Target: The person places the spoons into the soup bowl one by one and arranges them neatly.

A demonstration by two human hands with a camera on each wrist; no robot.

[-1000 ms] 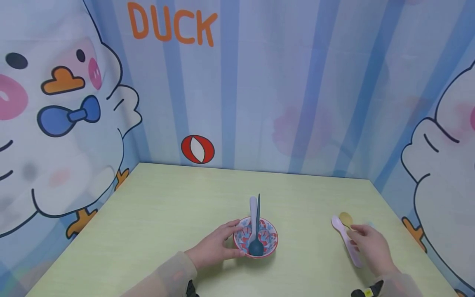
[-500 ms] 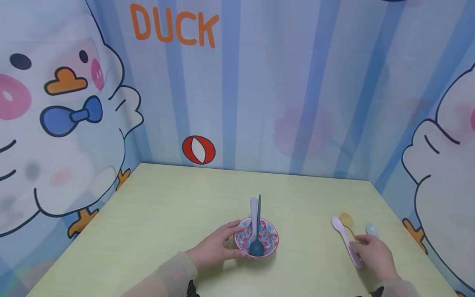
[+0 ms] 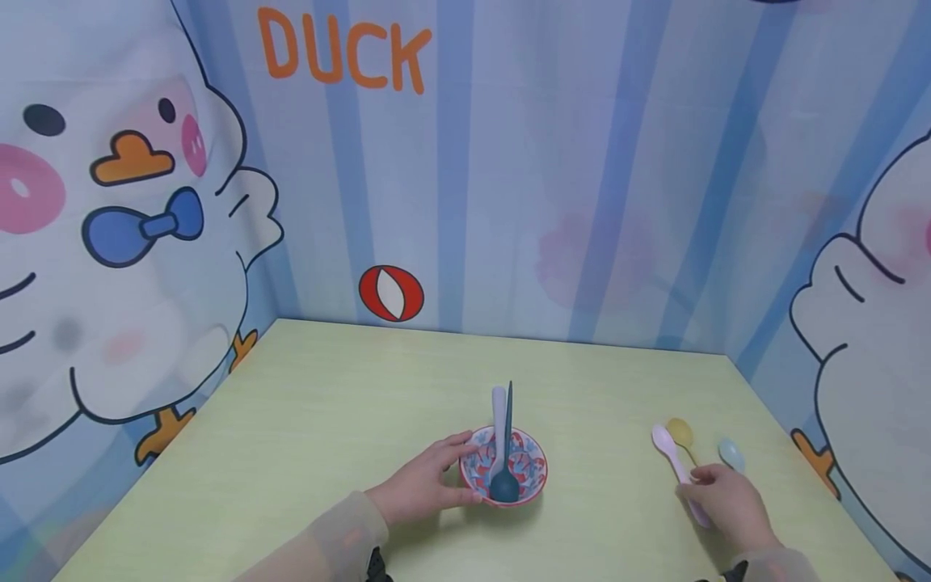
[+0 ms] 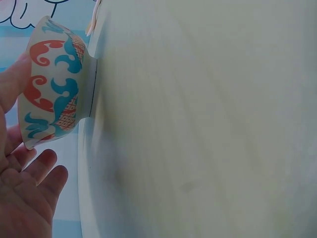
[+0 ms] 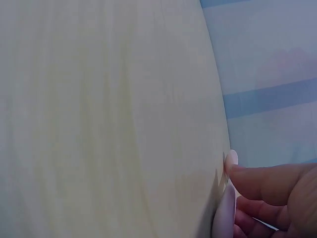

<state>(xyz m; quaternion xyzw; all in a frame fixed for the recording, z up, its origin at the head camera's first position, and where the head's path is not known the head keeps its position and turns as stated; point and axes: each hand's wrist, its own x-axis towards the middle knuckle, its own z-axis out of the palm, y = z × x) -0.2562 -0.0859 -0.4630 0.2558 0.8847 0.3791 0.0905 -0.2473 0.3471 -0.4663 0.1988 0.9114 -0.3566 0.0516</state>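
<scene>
A small bowl [image 3: 520, 481] with a red and blue pattern stands on the pale green table [image 3: 327, 404]. In it lean a lilac spoon [image 3: 498, 420] and a dark teal spoon [image 3: 507, 453]. My left hand [image 3: 452, 474] holds the bowl's left side, thumb at the rim; the left wrist view shows the bowl [image 4: 54, 84] against my left hand [image 4: 25, 193]. My right hand [image 3: 701, 487] pinches the handle of a pink spoon [image 3: 672, 461] lying on the table. In the right wrist view my right hand [image 5: 257, 198] has its fingers curled on the pink spoon [image 5: 224, 218].
A yellow spoon [image 3: 680, 432] and a light blue spoon [image 3: 730, 454] lie beside the pink one. Printed cloth walls [image 3: 582, 202] close in the table at the back, left and right. The table's right edge runs close to my right hand.
My right hand slid back towards me along the pink spoon's handle, uncovering the light blue spoon. The left hand, the bowl and its two spoons stayed put.
</scene>
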